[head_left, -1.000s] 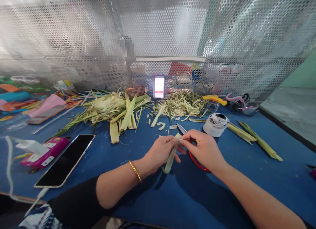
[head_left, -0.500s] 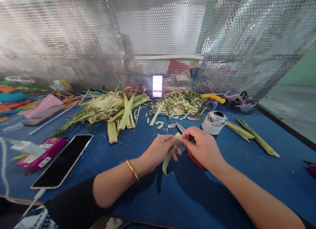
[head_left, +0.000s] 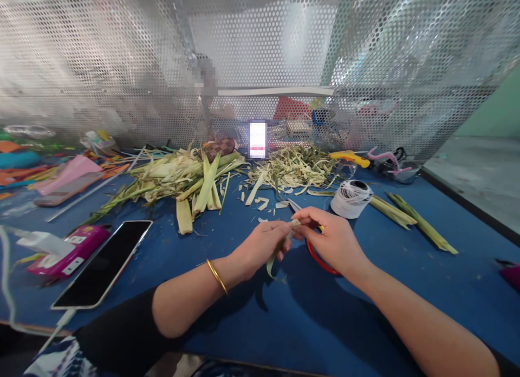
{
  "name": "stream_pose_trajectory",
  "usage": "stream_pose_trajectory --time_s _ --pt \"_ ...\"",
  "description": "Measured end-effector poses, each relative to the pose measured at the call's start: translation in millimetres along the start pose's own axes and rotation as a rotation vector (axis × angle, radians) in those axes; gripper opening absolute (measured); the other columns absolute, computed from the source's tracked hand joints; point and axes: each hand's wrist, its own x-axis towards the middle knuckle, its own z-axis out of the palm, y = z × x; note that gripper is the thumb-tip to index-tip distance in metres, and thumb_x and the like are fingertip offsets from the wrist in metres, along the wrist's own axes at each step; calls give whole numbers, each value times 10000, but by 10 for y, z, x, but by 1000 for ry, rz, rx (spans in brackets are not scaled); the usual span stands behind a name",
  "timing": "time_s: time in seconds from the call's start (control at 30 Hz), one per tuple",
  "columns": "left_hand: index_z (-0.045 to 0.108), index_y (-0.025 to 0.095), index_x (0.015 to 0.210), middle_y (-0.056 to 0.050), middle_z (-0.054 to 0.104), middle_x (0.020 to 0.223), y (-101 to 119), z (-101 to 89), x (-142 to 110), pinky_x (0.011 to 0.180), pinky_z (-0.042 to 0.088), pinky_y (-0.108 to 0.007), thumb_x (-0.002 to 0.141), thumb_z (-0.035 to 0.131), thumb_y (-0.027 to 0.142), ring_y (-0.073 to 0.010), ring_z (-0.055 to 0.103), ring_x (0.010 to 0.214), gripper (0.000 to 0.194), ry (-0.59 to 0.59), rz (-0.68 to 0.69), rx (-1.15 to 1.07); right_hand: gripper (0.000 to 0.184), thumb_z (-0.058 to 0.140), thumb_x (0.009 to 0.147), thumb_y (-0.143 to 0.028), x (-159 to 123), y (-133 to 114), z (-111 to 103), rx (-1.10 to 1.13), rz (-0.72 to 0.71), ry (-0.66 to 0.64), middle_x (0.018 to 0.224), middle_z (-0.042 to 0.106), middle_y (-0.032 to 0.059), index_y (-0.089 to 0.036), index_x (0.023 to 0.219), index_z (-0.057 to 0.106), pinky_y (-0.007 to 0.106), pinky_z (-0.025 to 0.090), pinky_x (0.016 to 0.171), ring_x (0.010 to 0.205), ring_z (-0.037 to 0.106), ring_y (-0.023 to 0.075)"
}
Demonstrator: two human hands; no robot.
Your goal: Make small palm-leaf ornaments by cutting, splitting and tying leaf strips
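Two hands pinch a leaf strip (head_left: 271, 267) just below the centre of the frame.
The left hand (head_left: 262, 247) grips the strip between thumb and fingers, its tail hanging below; the right hand (head_left: 333, 240) has its fingertips closed on the upper end. Red-handled scissors (head_left: 320, 259) lie partly hidden under the right hand, a spool of white thread (head_left: 351, 201) stands right of centre, and a phone (head_left: 103, 264) lies at lower left.
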Motion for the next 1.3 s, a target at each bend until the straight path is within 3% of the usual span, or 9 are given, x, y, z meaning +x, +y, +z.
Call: stream_pose_trajectory --time_s 0.17,0.33,0.47,0.63,0.77,1.0,1.2,1.3 --pt "583 159 709 69 351 512 -26 -24 24 425 215 -200 829 459 401 -66 282 438 297 -58 37 126 82 561 798 -251 13 28 -25 -4 32 -56 662 679 -1 -207 825 625 290 486 645 648 634 163" --pt "542 163 665 72 324 505 -10 -29 18 444 219 -208 825 417 305 -71 273 452 247 -83 27 102 297 532 836 -250 31 53 -65 -34 -148 -156 992 663 59 -234 1119 622 303 503 708 785 628 163" --pt "558 160 686 68 325 516 0 -54 12 457 218 -210 810 449 333 -76 278 474 240 -148 9 102 206 505 866 -219 35 8 -112 -74 -219 -247 805 690 16 -239 931 700 289 488 771 783 638 156" --pt "621 142 754 62 365 543 75 -209 36 472 223 -211 770 544 468 -76 299 504 336 -265 -40 167 184 530 828 -272 56 -25 -246 -176 -116 -110 754 693 18 -210 786 697 256 468 626 672 629 156" --pt "651 131 757 58 379 536 164 -413 91 476 224 -216 756 565 519 -74 294 498 397 -285 -21 246 214 530 798 -333 97 -4 -394 -223 13 -16 592 651 1 -203 776 698 254 420 537 556 594 156" --pt "700 153 713 39 428 494 280 -679 108 498 284 -229 769 559 503 -90 362 466 381 -223 87 431 238 590 743 -405 98 -26 -470 -151 147 -77 556 649 3 -200 755 710 266 438 545 542 608 163" --pt "706 150 722 22 479 521 236 -796 197 532 341 -221 781 559 447 -103 421 502 337 -158 154 414 292 676 643 -456 111 -29 -488 86 258 46 567 650 25 -169 696 696 279 491 552 533 613 157" --pt "658 143 694 3 526 555 165 -747 263 582 384 -233 791 544 413 -119 474 544 309 63 178 334 279 700 627 -427 132 42 -473 143 295 173 610 675 27 -168 732 705 277 522 566 535 627 151"
